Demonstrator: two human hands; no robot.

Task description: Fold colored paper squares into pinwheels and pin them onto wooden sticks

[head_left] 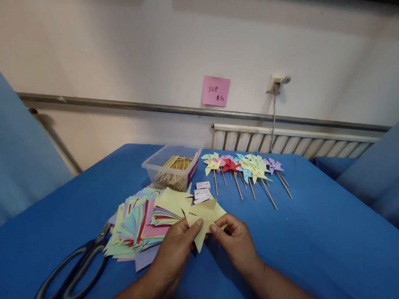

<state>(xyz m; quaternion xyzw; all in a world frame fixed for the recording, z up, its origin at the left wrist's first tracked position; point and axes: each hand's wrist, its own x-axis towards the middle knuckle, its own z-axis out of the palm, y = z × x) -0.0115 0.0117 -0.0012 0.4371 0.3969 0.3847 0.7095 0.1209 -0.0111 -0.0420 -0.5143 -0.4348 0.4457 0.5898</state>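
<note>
My left hand [177, 252] and my right hand [234, 238] both pinch one pale yellow cut paper square [204, 215], holding it just above the blue table [322, 241]. Its corners are folded toward the middle. To the left of it lies a spread pile of coloured paper squares [139, 225]. Behind my hands sit three small white boxes [202, 191].
Black-handled scissors [74, 271] lie at the near left. A clear plastic tub of wooden sticks [172, 168] stands behind the pile. Several finished paper pinwheels on sticks [246, 169] lie in a row at the back. A pink note [216, 91] hangs on the wall.
</note>
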